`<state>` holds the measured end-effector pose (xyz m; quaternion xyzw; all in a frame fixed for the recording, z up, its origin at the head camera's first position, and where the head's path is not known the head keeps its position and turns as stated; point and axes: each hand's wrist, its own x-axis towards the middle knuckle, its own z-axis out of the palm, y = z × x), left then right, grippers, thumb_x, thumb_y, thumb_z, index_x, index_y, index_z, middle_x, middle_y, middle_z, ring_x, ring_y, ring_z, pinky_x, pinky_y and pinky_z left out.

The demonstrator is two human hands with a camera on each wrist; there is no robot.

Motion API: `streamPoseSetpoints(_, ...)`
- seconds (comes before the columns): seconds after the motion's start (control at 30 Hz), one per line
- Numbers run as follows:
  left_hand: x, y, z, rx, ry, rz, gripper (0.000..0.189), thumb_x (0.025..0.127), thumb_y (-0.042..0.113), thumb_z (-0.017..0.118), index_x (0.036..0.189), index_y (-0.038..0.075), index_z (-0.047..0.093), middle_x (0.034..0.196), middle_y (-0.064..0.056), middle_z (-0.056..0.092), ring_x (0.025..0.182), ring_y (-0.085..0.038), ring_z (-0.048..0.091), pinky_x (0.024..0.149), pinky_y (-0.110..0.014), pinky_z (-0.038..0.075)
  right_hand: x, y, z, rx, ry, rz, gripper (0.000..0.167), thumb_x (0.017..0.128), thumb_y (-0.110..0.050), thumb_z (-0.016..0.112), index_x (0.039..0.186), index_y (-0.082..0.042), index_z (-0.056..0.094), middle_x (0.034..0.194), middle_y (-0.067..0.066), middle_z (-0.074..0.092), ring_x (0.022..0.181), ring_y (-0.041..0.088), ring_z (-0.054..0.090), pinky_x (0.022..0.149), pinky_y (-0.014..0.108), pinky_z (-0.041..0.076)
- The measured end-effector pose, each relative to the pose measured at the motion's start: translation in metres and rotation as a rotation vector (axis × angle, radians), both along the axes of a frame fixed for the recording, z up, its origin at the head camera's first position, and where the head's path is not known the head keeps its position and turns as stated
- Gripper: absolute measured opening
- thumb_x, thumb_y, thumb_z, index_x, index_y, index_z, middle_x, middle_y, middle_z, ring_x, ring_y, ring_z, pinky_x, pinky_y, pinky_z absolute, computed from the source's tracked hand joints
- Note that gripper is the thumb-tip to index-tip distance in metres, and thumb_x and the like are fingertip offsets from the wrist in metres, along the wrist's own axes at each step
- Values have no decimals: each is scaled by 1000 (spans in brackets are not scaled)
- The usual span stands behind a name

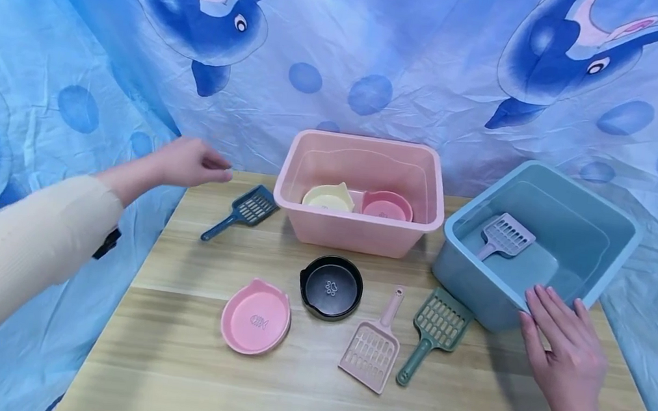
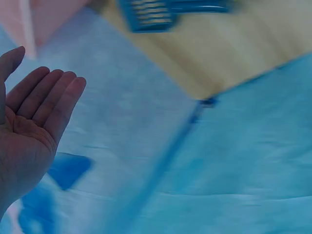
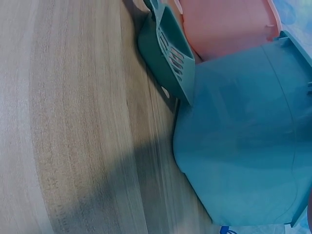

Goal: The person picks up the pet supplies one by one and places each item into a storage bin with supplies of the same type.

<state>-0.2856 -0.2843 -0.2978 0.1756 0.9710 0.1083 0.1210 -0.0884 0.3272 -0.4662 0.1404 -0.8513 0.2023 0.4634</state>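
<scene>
My left hand point(image 1: 194, 162) is in the air over the back left corner of the table, above and left of a dark blue slotted litter scoop point(image 1: 246, 208). In the left wrist view its fingers point(image 2: 51, 100) are extended and the palm holds nothing. My right hand point(image 1: 566, 347) lies with straight fingers at the near rim of a blue-grey bin point(image 1: 469, 280). Inside that bin is a pale lilac litter scoop point(image 1: 507, 235). Against its front left side rests a green litter scoop point(image 1: 443, 320), its handle toward me.
A pink bin point(image 1: 356, 231) at the back contains a cream bowl point(image 1: 329, 198) and a deep pink bowl point(image 1: 387, 207). On the wooden table point(image 1: 185, 376) are a pink bowl point(image 1: 256, 316), a black bowl point(image 1: 331, 287) and a pinkish litter scoop point(image 1: 371, 353). Dolphin-printed cloth point(image 1: 424, 57) hangs behind.
</scene>
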Motion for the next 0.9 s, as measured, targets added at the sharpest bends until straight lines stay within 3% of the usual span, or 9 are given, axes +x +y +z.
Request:
streamPoseSetpoints(0.17, 32, -36, -31, 35, -52, 45, 53, 107, 36, 67, 137, -8, 67, 130, -29, 71, 114, -46, 71, 94, -62, 60, 2, -2, 3, -12, 0, 2, 46, 108, -45, 62, 128, -6, 78, 121, 22, 75, 138, 0, 55, 126, 46, 40)
streamPoseSetpoints(0.3, 55, -48, -56, 94, -139, 58, 56, 106, 38, 69, 136, -9, 66, 129, -29, 71, 109, -41, 74, 90, -56, 63, 3, -1, 3, -11, -11, 2, 47, 108, -47, 62, 128, -7, 78, 122, 22, 75, 138, -2, 54, 126, 44, 39)
streamPoseSetpoints(0.47, 79, -46, -85, 113, -276, 80, 57, 104, 39, 70, 135, -9, 67, 123, -23, 76, 103, -29, 75, 83, -45, 66, 4, 1, 2, 6, -61, -12, 49, 108, -50, 60, 133, -11, 76, 124, 21, 74, 140, -5, 50, 128, 42, 37)
streamPoseSetpoints(0.6, 93, -42, -103, 124, -311, 58, 57, 103, 40, 72, 134, -8, 68, 121, -18, 77, 104, -27, 75, 84, -41, 65, 4, 2, 1, -4, -75, -13, 48, 108, -50, 60, 132, -11, 76, 126, 20, 74, 140, -5, 51, 128, 43, 37)
streamPoseSetpoints(0.73, 108, -39, -117, 183, -351, 49, 56, 100, 38, 75, 131, -9, 70, 117, -15, 79, 102, -24, 75, 81, -37, 65, 3, 1, 0, -17, -70, -15, 48, 107, -50, 61, 130, -11, 77, 126, 18, 74, 140, -4, 52, 128, 44, 37)
streamPoseSetpoints(0.9, 124, -38, -127, 302, -455, 119, 55, 98, 32, 78, 132, -10, 68, 115, -14, 79, 97, -19, 74, 74, -36, 66, 4, -1, 2, -26, -69, -23, 50, 107, -52, 62, 130, -10, 77, 121, 21, 75, 139, -6, 51, 127, 43, 38)
